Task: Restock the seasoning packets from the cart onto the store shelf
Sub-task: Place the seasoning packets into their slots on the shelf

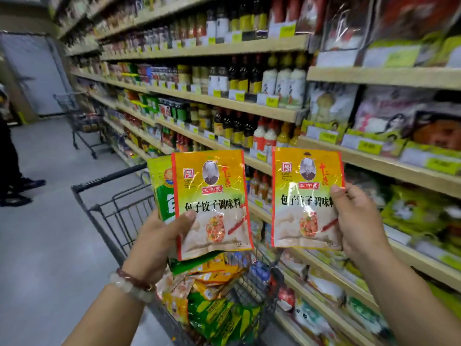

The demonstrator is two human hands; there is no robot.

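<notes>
Down the aisle a second trolley [82,121] stands beside rows of dark sauce bottles [239,76], with someone's dark shoes [23,189] at left.

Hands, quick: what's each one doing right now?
Left hand: grips two packets, orange packet over green packet.
Right hand: grips one matching packet.

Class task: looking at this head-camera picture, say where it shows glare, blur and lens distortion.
Head view: glare streaks the glossy packet in the right hand and the one in the left hand; shelf goods at right are smeared with blur; shelf edges bow from wide-angle distortion.
</notes>
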